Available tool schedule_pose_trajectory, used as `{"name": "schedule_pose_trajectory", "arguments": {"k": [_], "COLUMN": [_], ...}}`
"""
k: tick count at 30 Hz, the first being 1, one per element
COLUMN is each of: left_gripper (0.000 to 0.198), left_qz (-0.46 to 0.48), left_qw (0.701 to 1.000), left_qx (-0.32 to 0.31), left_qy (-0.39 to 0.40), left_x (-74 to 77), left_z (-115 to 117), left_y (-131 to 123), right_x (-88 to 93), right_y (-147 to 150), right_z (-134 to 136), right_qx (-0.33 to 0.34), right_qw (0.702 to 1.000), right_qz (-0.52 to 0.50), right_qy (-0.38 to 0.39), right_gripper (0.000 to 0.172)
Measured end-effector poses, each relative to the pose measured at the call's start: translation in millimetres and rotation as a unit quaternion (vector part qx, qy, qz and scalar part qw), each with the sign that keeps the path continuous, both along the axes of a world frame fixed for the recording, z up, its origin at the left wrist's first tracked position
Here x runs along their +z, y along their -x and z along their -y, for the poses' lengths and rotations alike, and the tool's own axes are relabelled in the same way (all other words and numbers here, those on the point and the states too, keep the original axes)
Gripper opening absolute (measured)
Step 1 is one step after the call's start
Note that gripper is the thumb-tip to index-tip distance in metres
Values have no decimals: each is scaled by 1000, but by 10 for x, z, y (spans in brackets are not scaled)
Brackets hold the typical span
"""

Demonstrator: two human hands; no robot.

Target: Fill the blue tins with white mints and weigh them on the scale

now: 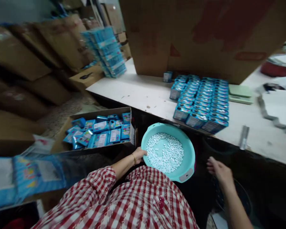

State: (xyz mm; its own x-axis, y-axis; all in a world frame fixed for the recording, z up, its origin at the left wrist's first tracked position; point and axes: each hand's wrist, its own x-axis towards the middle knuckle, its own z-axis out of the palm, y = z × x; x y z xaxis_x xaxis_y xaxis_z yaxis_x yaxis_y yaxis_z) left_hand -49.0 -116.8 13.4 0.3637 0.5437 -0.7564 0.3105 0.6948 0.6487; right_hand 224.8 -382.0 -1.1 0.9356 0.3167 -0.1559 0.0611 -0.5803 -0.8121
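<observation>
A turquoise plastic basin (192, 149) lies in front of my body, just below the table edge. Small white pellets (168, 162) are spread over its bottom, with a bare patch near the middle. My left hand (140, 155) is closed on the basin's left rim. To the right of the basin, apart from it, my right hand (218, 170) hangs over a dark area with its fingers curled together. Whether anything small is in those fingers is hidden.
Rows of blue small boxes (202, 101) stand on the white table (143, 92), before a large cardboard carton (193, 38). A carton of blue packets (131, 136) sits left of the basin. Stacked blue packs (107, 52) stand at the back left. A metal piece (244, 137) lies near the table edge.
</observation>
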Motion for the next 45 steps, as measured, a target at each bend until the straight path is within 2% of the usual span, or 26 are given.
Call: {"name": "schedule_pose_trajectory", "arguments": {"k": [1,3,5,7,10,13,15,17,19,21,25,28,32,35,37,39,42,45], "left_gripper": [32,33,33,32,32,38,43,48,51,52,50,48,44,39,42,53,61,55], "left_qz": [5,16,33,60,106,150,180,193,194,196,207,223,226,249,305,325,204,37], "left_qw": [1000,998,992,983,970,961,958,956,954,951,946,938,930,925,917,915,943,954], "left_qx": [15,56,114,166,212,229,222,217,224,230,236,257,287,287,257,235,260,297], "left_qy": [-7,-28,-49,-59,-45,-34,-37,-40,-49,-63,-81,-66,-36,-11,13,37,41,22], "left_x": [60,150,205,239,307,443,549,630,679,718,868,1012,1085,1054,1032,1023,1019,1008], "left_z": [2,40,102,144,73,-175,-387,-593,-781,-962,-1349,-1641,-1991,-2175,-2226,-2226,-2181,-2089], "left_y": [130,381,596,744,779,630,493,358,224,77,-318,-692,-1160,-1352,-1341,-1194,-734,-103], "right_x": [-42,-37,75,258,597,938,1111,1193,1163,1031,655,480,504,621,686,717,698,628], "right_y": [239,701,1040,1192,1144,996,921,873,837,802,700,587,436,361,333,312,276,238], "right_z": [-117,-382,-640,-856,-1115,-1392,-1589,-1742,-1804,-1772,-1641,-1714,-2078,-2432,-2661,-2870,-3133,-3318], "right_qx": [36,82,136,166,186,212,221,222,219,223,256,299,391,458,506,542,561,571], "right_qw": [991,966,954,957,971,965,957,950,939,933,939,933,905,883,861,839,809,769], "right_qz": [-129,-236,-240,-184,-45,40,42,-13,-92,-140,-164,-159,-145,-92,-37,37,150,228], "right_qy": [-22,-71,-120,-151,-145,-153,-184,-220,-247,-244,-159,-124,-87,-36,-1,28,87,176], "right_gripper": [41,43,44,46,46,50,57,69,81,83,62,56,49,43,41,42,47,52]}}
